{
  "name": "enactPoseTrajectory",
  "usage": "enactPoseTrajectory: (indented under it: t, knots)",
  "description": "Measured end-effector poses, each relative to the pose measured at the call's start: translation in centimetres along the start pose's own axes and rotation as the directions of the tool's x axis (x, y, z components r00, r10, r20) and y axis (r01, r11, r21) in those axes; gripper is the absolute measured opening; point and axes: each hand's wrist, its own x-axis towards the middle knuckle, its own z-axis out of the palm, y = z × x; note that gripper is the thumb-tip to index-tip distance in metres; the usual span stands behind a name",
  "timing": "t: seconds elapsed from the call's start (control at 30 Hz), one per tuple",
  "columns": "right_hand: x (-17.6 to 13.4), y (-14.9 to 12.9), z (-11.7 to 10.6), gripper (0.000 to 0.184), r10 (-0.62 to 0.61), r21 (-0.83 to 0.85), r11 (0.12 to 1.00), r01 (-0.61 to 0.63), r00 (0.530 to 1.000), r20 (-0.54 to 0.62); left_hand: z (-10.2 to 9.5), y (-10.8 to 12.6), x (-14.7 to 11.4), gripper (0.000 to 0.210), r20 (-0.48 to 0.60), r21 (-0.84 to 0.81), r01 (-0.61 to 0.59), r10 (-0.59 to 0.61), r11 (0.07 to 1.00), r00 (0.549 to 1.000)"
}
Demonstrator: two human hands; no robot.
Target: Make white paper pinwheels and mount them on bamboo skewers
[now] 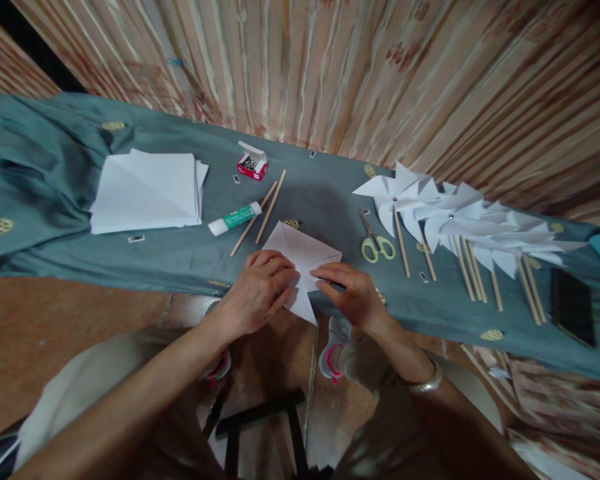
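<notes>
A white square of paper [305,250] with crease lines and cut corners lies at the table's near edge, one pointed flap hanging over it. My left hand [265,290] is closed on the paper's left side, fingers bent over it and pressed together. My right hand [353,293] pinches a slim, dark, pen-like thing [336,286], mostly hidden by the fingers, with its fingertips close to the paper's middle. Just beyond the paper lie two thin wooden sticks [271,207] and a green-and-white glue stick [236,219]. Scissors [377,243] with light green handles rest right of the paper.
A stack of white paper [145,190] lies at left. An open red box of small metal pins [253,162] stands at the back. Several white paper pinwheels [450,213] on sticks overlap at right, near a dark phone [573,307]. A pleated curtain [300,73] hangs behind the table.
</notes>
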Motion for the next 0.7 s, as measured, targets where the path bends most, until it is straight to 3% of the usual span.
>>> enactPoseTrajectory:
  t: [0.27,0.7]
  knots:
    - [-0.12,-0.29,0.27,0.023,-0.050,-0.070,0.996,0.048,0.999,-0.022,0.32,0.34,-0.19,0.035,-0.034,0.002,0.021,-0.021,1.000,0.999]
    - [-0.15,-0.72,0.26,0.023,-0.003,-0.083,0.997,0.003,1.000,-0.008,0.98,1.01,-0.55,0.036,0.014,0.020,0.053,-0.053,0.998,0.998]
